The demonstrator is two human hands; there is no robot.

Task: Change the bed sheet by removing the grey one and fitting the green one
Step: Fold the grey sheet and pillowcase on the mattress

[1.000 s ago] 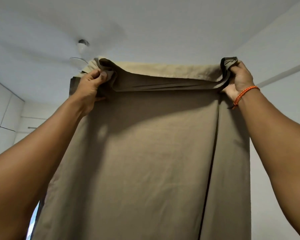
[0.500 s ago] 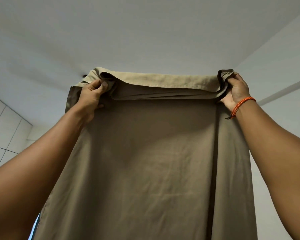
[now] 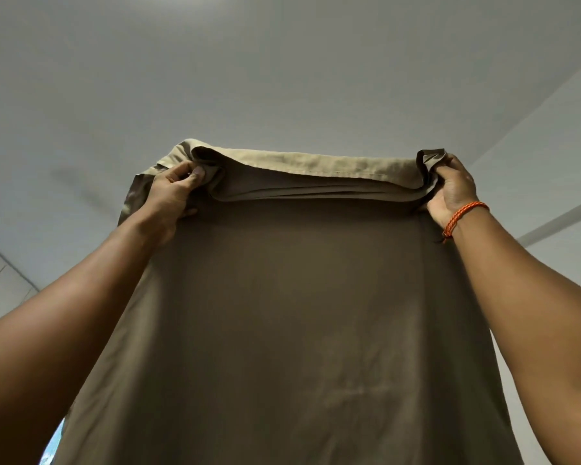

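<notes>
Head view, angled steeply upward toward the ceiling:

- Sheet (image 3: pixel 282 313): olive-brown cloth, possibly the green one named in the task, though the dim light makes the colour hard to judge. Held up overhead, hanging down as a broad panel that fills the lower middle of the picture. Its top edge is gathered into several stacked folds, with a lighter hemmed band lying across the top between the two hands.
- Left hand (image 3: pixel 171 199): raised, fingers curled round the bunched folds at the upper left corner of the sheet, thumb pressed against the cloth on the near side. A further flap of the sheet hangs behind and to the left of this hand.
- Right hand (image 3: pixel 453 189): raised to about the same height, fingers and thumb closed round the gathered folds at the upper right corner; a small dark tuft of cloth sticks up above the grip.
- Bracelet (image 3: pixel 463 218): orange braided cord round the right wrist, just below the hand.
- Ceiling (image 3: pixel 282 62): plain pale surface behind and above the sheet.
- Wall (image 3: pixel 557 162): pale, at right, meeting the ceiling along a slanted line.
- Panelled surface (image 3: pixel 0 286): pale, at lower left, crossed by thin seams.
</notes>
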